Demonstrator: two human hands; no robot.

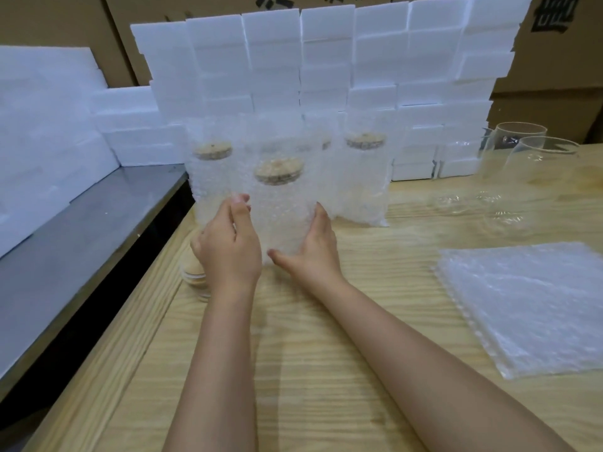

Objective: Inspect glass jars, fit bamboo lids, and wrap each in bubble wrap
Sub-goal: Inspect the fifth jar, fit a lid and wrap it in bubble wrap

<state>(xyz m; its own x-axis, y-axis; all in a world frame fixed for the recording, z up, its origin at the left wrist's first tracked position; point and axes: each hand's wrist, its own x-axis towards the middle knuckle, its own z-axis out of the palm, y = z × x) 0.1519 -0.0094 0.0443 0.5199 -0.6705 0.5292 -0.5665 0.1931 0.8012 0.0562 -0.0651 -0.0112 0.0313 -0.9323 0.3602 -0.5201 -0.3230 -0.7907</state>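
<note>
A glass jar with a bamboo lid, wrapped in bubble wrap [280, 203], stands upright on the wooden table [326, 353]. My left hand [230, 246] grips its left side and my right hand [313, 246] cups its right side near the base. Behind it stand three more wrapped jars with bamboo lids, one at the left [212, 164], one at the right [363, 177] and one mostly hidden in the middle. A small stack of bamboo lids [194, 272] lies partly hidden behind my left wrist. Bare glass jars [535, 171] stand at the far right.
A pile of flat bubble-wrap sheets [528, 305] lies on the table at the right. White foam blocks [326, 66] are stacked as a wall behind the jars, with cardboard boxes beyond. A grey metal surface [81, 230] adjoins the table's left edge.
</note>
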